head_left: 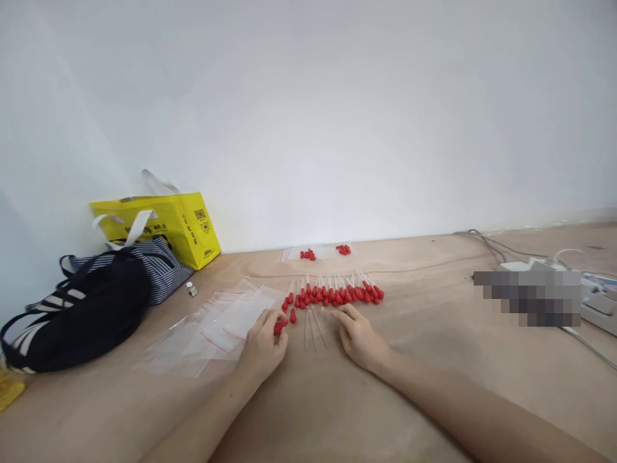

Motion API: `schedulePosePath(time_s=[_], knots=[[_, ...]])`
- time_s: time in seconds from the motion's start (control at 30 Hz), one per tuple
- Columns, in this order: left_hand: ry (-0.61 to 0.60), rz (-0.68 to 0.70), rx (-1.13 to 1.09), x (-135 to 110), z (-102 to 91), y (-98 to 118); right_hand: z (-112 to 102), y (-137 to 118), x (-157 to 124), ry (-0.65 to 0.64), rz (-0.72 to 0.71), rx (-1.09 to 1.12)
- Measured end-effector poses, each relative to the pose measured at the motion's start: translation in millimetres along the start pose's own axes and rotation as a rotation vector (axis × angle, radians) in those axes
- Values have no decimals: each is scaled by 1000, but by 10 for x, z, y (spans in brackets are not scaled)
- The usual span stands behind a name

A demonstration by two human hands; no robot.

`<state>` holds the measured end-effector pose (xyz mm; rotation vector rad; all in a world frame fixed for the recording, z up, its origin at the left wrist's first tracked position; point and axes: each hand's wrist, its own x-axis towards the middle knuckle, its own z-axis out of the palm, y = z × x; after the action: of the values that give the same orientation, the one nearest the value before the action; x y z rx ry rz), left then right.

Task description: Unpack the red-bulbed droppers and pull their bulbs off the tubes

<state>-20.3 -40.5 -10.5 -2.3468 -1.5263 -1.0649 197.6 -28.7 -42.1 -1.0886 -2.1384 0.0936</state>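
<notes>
My left hand point(264, 341) is closed with red rubber dropper bulbs point(279, 327) at its fingertips; how many it holds I cannot tell. Another red bulb point(293, 316) lies just beyond it. Several bare glass dropper tubes point(315, 331) are spread between my hands. On their right rests my right hand point(360, 337), its fingers stretched and apart, the index fingertip by the tubes' upper ends. Behind both hands runs a row of glass droppers with red bulbs point(337, 294), bulbs facing me and thin tubes pointing away.
Clear zip bags point(216, 328) overlap at the left, near a small vial point(191, 289). A black bag point(96, 308) and a yellow shopping bag point(193, 225) stand beyond. More red bulbs point(308, 254) lie on a clear bag by the wall. Cables point(486, 241) and a white power strip point(600, 312) are right.
</notes>
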Motion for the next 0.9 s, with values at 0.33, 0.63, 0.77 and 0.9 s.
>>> schedulePosePath(time_s=[0.33,0.63,0.77,0.9], knots=[[-61,17,41,3,42,-13,130,-229,171,-25,23,99],[-146,29,-152,-61,-119,49,-17,-219,49,-12,-36,78],[-179,152,-72,-53,-105,96,-74,-193,22,-31,-70,29],[-106,168,38,-44,-60,65,-93,-203,34,-26,-58,25]])
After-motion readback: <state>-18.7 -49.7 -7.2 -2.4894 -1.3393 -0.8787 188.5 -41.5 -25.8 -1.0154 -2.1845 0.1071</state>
